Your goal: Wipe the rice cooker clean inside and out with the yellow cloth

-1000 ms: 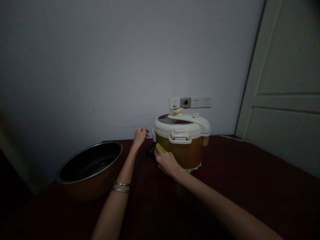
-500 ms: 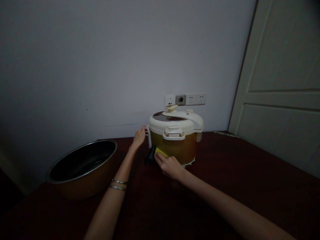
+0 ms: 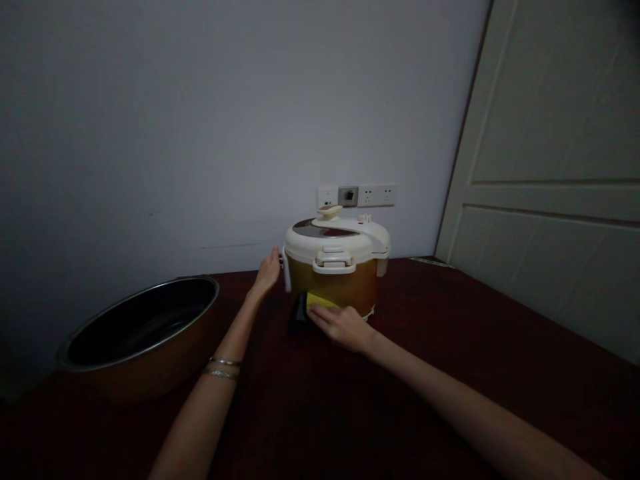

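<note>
An electric pressure cooker (image 3: 363, 283) with a cream lid and a gold-brown body stands on the dark red table. At its left side my left hand (image 3: 269, 270) is closed around what looks like the cooker's side handle (image 3: 282, 259); the fingers are partly hidden. My right hand (image 3: 345, 327) pinches a yellow cloth or sponge (image 3: 320, 301) against the lower front of the body. Next to the yellow piece is a black part (image 3: 299, 311); I cannot tell whether it belongs to the cooker or the cloth.
A large dark-lined basin (image 3: 143, 367) with a metal rim stands on the table (image 3: 400, 400) left of my left arm. Behind the cooker, wall sockets (image 3: 377, 195) sit low on the pale wall. A panelled door (image 3: 550, 253) is at the right.
The whole view has shifted, so the cooker and basin appear farther left. My right hand has slid slightly rightward along the cooker with the yellow piece. My left hand stays at the cooker's side.
</note>
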The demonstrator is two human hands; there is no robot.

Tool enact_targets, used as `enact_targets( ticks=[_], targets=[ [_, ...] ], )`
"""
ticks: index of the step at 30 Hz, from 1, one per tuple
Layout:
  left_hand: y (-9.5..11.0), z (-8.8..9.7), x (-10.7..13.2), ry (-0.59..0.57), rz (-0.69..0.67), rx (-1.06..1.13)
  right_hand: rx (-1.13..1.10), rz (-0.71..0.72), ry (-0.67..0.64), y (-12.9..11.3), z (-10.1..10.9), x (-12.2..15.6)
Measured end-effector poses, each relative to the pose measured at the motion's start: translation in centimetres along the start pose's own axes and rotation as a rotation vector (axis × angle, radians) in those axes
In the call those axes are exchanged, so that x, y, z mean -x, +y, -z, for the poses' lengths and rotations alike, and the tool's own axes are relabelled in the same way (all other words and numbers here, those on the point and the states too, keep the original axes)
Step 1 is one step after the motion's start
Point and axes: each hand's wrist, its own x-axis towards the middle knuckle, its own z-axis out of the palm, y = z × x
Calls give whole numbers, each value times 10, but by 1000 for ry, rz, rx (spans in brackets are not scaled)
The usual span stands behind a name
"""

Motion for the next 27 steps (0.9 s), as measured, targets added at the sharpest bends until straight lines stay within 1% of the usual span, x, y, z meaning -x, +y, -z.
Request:
enact_targets(
  ticks=[3, 5, 7, 9, 10, 12, 13, 14, 16, 19, 21, 22, 24, 27],
  targets=[
    [-1, 1, 0, -27, -11, 16, 45, -103, 129, 21, 30, -13],
    [-1, 1, 1, -38, -14, 26, 66, -91, 185, 28, 34, -15],
    [-2, 2, 1, -41, -16, 33, 63, 9, 203, 24, 23, -10],
    [-2, 2, 2, -41, -22, 40, 61, 123, 181, 14, 3, -1],
    [-2, 2, 2, -43, -28, 45, 65, 158, 161, 8, -7, 4],
    [-2, 2, 3, -47, -44, 51, 69, 181, 119, 0, -19, 10],
    [-3, 2, 3, -48, -52, 52, 68, 173, 105, -1, -19, 10],
    [-3, 2, 3, -47, -58, 51, 63, 156, 99, 0, -16, 9],
    [-3, 1, 3, -44, -62, 49, 52, 100, 119, 9, -1, 3],
    [-5, 2, 1, -51, -58, 43, 50, -16, 199, 27, 25, -7],
    [-5, 3, 1, -61, -58, 42, 45, -46, 244, 34, 30, -8],
    [-5, 3, 1, -65, -58, 43, 38, -30, 256, 34, 26, -6],
    [-5, 4, 2, -69, -58, 47, 22, 46, 246, 28, 11, 2],
    [-3, 4, 3, -59, -54, 48, 10, 141, 146, 10, -18, 16]
  ],
)
